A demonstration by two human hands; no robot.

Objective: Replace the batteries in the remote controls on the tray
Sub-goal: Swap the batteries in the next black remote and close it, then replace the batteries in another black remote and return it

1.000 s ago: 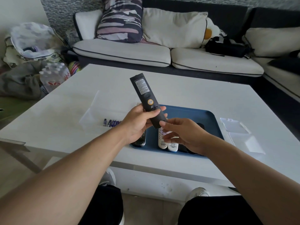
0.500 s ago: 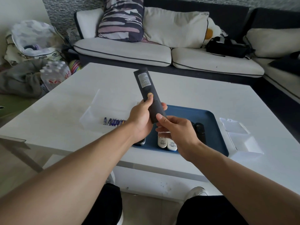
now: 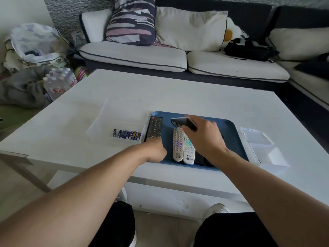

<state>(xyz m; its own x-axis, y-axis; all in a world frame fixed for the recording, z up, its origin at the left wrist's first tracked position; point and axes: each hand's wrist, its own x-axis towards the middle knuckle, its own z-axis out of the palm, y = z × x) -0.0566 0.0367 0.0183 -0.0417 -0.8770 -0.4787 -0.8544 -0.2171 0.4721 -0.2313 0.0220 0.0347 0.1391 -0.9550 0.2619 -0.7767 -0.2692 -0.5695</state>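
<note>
Right hand [image 3: 204,138] curled around black remote [image 3: 183,123] above blue tray [image 3: 229,125]; left hand [image 3: 154,148] on long black remote [image 3: 154,128], fingers hidden, grip unclear

A tray [image 3: 229,125] is set on the near half of a table [image 3: 178,93], with a sofa [image 3: 178,57] behind the table. In the tray, one remote [image 3: 154,128] is laid along the left edge; two remotes [image 3: 178,144] are placed side by side, touching, to its right. A row of batteries [image 3: 126,134] is laid in a shallow container [image 3: 99,122] just left of the tray. Two small containers [image 3: 256,138] are placed right of the tray.
</note>
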